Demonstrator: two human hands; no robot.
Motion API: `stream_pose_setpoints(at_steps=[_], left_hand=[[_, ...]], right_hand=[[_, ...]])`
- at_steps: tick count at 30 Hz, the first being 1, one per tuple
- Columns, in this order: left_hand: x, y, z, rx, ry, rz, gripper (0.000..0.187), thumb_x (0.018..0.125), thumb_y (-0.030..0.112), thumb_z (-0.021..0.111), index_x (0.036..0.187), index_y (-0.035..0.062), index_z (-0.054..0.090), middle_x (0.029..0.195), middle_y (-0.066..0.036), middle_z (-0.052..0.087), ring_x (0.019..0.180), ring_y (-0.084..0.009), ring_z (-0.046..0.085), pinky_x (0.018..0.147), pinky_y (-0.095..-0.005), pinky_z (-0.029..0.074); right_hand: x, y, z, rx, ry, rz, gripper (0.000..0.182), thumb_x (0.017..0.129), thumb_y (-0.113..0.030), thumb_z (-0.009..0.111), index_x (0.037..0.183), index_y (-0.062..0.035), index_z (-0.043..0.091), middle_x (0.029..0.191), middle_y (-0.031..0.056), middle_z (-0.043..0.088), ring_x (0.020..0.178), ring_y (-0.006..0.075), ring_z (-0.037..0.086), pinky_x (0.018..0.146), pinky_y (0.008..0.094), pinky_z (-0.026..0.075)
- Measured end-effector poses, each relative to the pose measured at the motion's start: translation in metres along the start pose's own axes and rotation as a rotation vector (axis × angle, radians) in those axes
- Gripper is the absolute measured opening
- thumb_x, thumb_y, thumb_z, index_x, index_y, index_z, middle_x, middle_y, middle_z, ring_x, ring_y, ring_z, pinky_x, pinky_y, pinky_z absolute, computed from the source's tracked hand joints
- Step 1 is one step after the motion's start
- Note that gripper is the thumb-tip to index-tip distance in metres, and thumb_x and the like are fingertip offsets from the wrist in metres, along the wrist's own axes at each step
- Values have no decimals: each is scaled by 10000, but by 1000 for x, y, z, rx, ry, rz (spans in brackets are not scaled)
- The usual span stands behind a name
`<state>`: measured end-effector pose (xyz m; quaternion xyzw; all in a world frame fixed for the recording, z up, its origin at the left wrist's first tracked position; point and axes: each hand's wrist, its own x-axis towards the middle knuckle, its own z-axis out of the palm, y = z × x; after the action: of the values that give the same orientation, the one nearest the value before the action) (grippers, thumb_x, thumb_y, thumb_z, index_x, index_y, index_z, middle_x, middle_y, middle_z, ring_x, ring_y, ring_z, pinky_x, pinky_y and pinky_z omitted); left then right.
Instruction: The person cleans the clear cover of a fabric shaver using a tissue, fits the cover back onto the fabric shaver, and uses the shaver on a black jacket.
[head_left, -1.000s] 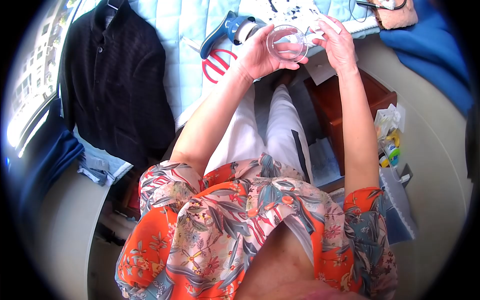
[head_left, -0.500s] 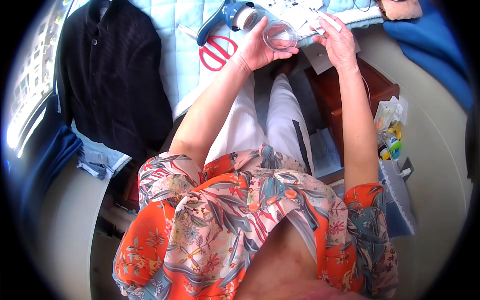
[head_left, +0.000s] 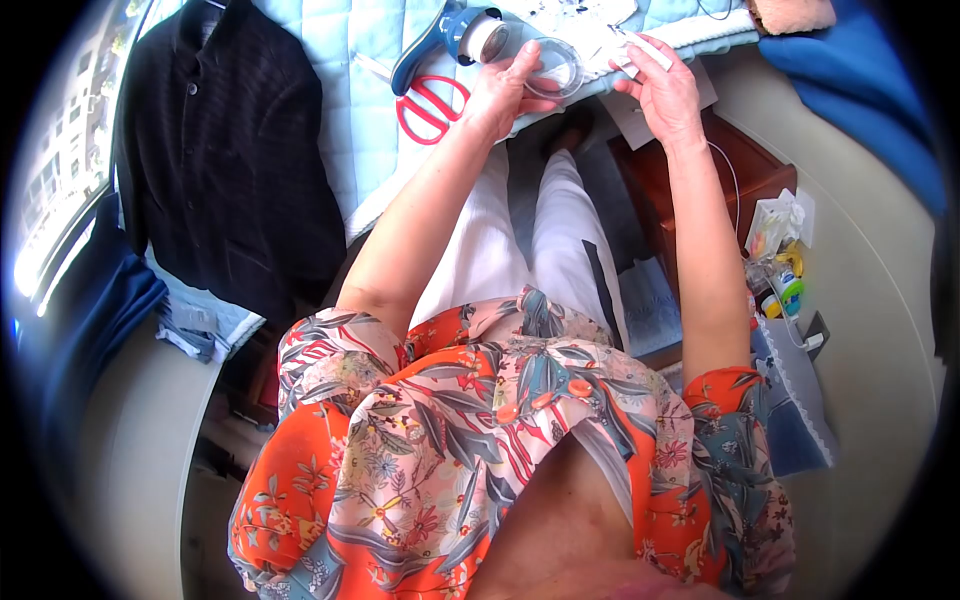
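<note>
My left hand (head_left: 497, 97) grips a clear round plastic cup (head_left: 574, 72) near the edge of the light blue quilt, thumb on top and fingers beneath. To its right, my right hand (head_left: 668, 100) pinches a small folded white piece (head_left: 648, 57), perhaps tissue or paper. The two hands are apart. Just beyond my left hand lies a blue-handled device (head_left: 455, 32) with a round, pale head, which looks like a fabric shaver. Scissors with red handles (head_left: 430, 110) rest on the quilt beside my left wrist; their blades are partly hidden.
A black buttoned jacket (head_left: 225, 150) is spread over the quilt (head_left: 350, 110) at left. White scraps with dark specks (head_left: 575, 14) lie at the far edge. A reddish-brown wooden cabinet (head_left: 755, 165) stands at right, near a holder of small bottles (head_left: 785, 290) and a white cable.
My left hand has turned and moved slightly left, tilting the clear cup. My right hand has shifted a little to the left, still pinching the white piece.
</note>
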<state>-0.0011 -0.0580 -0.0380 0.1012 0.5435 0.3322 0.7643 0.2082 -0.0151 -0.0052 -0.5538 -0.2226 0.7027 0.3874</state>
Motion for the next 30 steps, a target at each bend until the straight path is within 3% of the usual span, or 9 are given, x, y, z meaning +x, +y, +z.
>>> stream_pose_setpoints(at_steps=[5,8,11,16,22,25,30], left_hand=[[-8,-9,1,-17,83,144,603,853,394,636,1158,-105,487,899,-193,621,724,-233,658,618,-282,553],[-30,-4,5,131,224,190,539,884,275,616,1231,-86,417,933,-172,604,759,-221,657,667,-279,546],[-41,-7,-2,307,289,195,460,883,202,611,1202,-88,452,914,-153,606,747,-201,653,643,-271,540],[-48,21,46,161,72,233,327,835,103,631,1088,-87,550,865,-124,640,672,-145,631,564,-247,506],[-8,34,72,45,-6,248,273,817,104,654,1019,-66,585,805,-96,648,639,-132,617,547,-241,492],[-3,39,70,-6,-62,209,214,802,95,667,952,-43,601,783,-85,643,611,-130,604,544,-241,487],[3,44,63,-73,-110,186,122,792,68,625,860,-33,613,758,-82,627,595,-145,593,546,-261,501]], right_hand=[[-2,-2,0,52,-8,-5,317,846,-86,640,1133,-10,530,974,99,644,830,184,649,601,288,530],[-2,-1,-1,112,-5,-9,319,847,-80,637,1139,-13,526,992,104,640,854,193,646,615,301,532],[-4,-1,1,169,2,-13,321,851,-74,629,1149,-21,522,999,105,639,867,202,643,626,312,533],[-7,7,13,229,-22,-11,334,867,-95,617,1179,-35,514,1029,99,630,908,202,631,672,320,533],[-8,18,30,291,12,-46,366,882,-135,611,1222,-54,503,1083,59,602,978,154,571,777,335,516],[-8,17,32,205,-19,-59,331,934,-221,535,1223,-64,506,1141,72,578,1020,182,560,826,352,500],[-11,-4,26,391,-175,95,499,947,-481,391,1230,-85,501,1241,102,525,1120,245,511,893,449,453]])
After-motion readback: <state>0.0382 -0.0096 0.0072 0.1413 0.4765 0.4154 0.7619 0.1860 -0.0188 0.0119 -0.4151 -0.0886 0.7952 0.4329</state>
